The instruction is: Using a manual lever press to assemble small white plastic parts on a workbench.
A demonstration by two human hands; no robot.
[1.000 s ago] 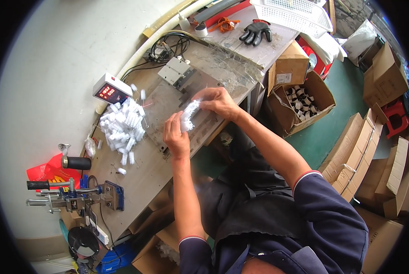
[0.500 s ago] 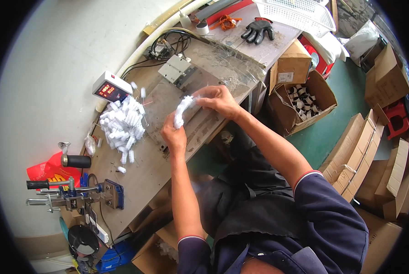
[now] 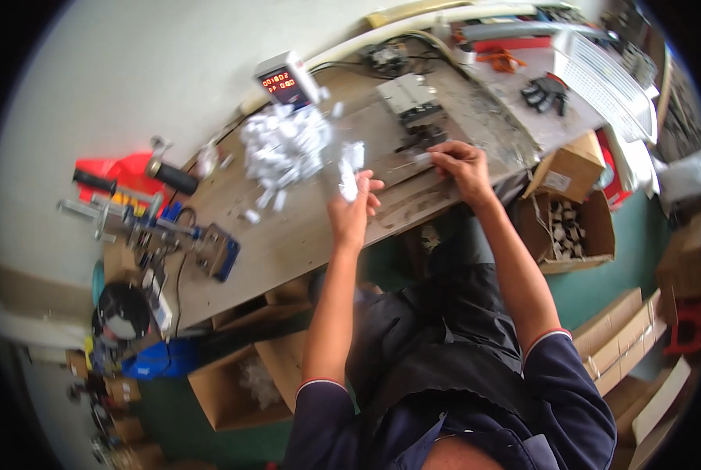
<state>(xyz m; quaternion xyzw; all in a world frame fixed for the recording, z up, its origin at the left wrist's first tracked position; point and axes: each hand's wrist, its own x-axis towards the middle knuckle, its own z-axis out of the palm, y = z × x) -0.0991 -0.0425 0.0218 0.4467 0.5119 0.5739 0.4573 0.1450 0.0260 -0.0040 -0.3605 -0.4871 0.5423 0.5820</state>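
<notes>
Above the workbench (image 3: 288,243), the left hand (image 3: 352,210) grips small white pieces (image 3: 348,176); the right hand (image 3: 462,166) pinches another.

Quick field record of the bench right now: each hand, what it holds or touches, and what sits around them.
left hand: raised over the workbench, holding small white pieces in its fingers
right hand: low at the bench, fingers on a small white piece
pile of white pieces: on bench, left of both hands
counter box: red digits, behind pile
open carton: on floor, right of the bench
</notes>
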